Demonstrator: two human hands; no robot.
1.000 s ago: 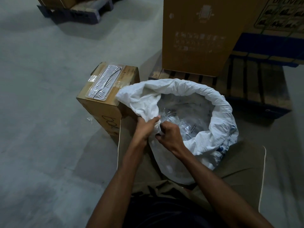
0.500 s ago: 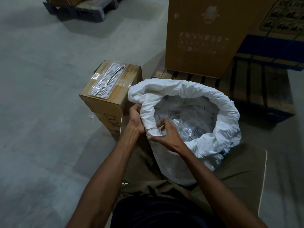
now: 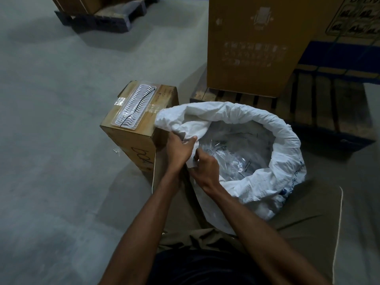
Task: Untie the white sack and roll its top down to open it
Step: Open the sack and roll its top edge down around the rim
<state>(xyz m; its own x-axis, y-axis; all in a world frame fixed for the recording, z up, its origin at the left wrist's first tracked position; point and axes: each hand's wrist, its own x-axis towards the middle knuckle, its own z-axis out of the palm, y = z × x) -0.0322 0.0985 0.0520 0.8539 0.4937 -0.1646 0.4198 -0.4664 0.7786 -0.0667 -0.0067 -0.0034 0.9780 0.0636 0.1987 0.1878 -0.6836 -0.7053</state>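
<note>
The white sack [image 3: 285, 161] stands on the floor in front of me with its mouth wide open and its top rolled into a thick rim on the far and right sides. Clear plastic packets [image 3: 236, 159] show inside it. At the near-left part of the rim the fabric still stands up in a loose fold. My left hand [image 3: 177, 150] grips that fold from outside. My right hand [image 3: 204, 167] pinches the same edge from the inner side, close beside the left.
A taped cardboard box [image 3: 131, 128] with a white wavy label stands right beside the sack on the left. A tall carton [image 3: 257, 44] sits on a wooden pallet [image 3: 329, 112] behind. Flattened cardboard [image 3: 308, 227] and a white string [image 3: 340, 212] lie at the right. Another pallet [image 3: 102, 19] is far left.
Both hands have shifted along the sack's near-left rim, regripping the loose fold of fabric. The raised flap sits a little lower and more folded than a second ago.
</note>
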